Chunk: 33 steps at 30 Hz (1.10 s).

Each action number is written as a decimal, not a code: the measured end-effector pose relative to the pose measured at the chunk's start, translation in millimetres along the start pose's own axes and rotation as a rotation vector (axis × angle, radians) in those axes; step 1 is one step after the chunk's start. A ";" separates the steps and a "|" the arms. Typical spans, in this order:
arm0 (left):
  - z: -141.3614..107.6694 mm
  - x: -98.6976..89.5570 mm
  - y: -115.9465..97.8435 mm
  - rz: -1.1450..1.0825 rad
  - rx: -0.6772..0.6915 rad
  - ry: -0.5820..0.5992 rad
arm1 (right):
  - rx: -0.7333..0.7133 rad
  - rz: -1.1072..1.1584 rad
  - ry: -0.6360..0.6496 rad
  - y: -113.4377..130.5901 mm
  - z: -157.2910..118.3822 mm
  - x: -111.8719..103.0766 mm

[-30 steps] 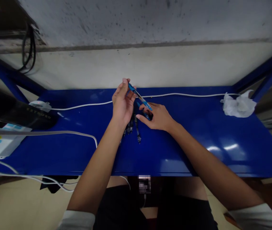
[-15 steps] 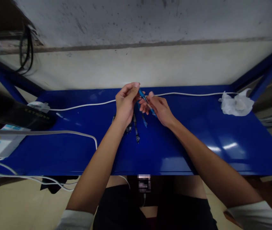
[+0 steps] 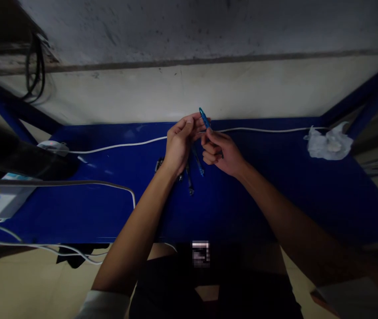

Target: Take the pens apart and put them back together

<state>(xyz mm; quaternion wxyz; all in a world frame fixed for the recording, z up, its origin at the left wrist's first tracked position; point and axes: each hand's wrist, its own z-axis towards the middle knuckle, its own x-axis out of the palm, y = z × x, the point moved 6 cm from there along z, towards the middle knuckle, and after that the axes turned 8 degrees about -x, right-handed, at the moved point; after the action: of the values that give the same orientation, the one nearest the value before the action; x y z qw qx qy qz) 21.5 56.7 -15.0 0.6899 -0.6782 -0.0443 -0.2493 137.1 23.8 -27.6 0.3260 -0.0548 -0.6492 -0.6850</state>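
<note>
A blue pen is pinched in my right hand, its blue end pointing up and away toward the wall. My left hand is just to the left, fingers stretched out behind the pen and thumb apart from it; whether those fingertips touch the pen I cannot tell. Below the hands, another blue pen lies on the blue table. Beside it is a black pen, and more dark pens are partly covered by my left hand and wrist.
A white cable runs along the back of the table. At right sits a crumpled white plastic bag. On the left are a black cylindrical object, a white box and more cables. A wall closes off the back.
The blue pen has swung to point up and away and is now in my right hand. My left hand's pinch on its upper end has loosened. The picture is darker.
</note>
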 end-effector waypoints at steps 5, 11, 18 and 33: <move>-4.3 8.4 -2.4 -0.022 -0.041 0.073 | 0.093 0.011 0.053 -6.2 -1.5 2.7; -5.7 10.2 -3.5 -0.034 -0.021 0.048 | 0.191 0.011 0.107 -8.0 -3.9 4.0; -5.3 3.0 -3.6 0.036 0.064 -0.070 | 0.114 -0.075 0.019 -8.9 -3.3 6.3; -8.6 13.0 -9.7 0.044 0.079 0.038 | -0.260 -0.479 -0.092 -2.8 -0.9 -8.9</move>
<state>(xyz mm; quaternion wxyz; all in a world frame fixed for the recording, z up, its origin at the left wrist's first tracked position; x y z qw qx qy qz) 26.5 45.2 -1.6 0.7221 -0.6465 -0.0263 -0.2450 142.9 26.2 -34.6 0.1152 0.0279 -0.5644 -0.8169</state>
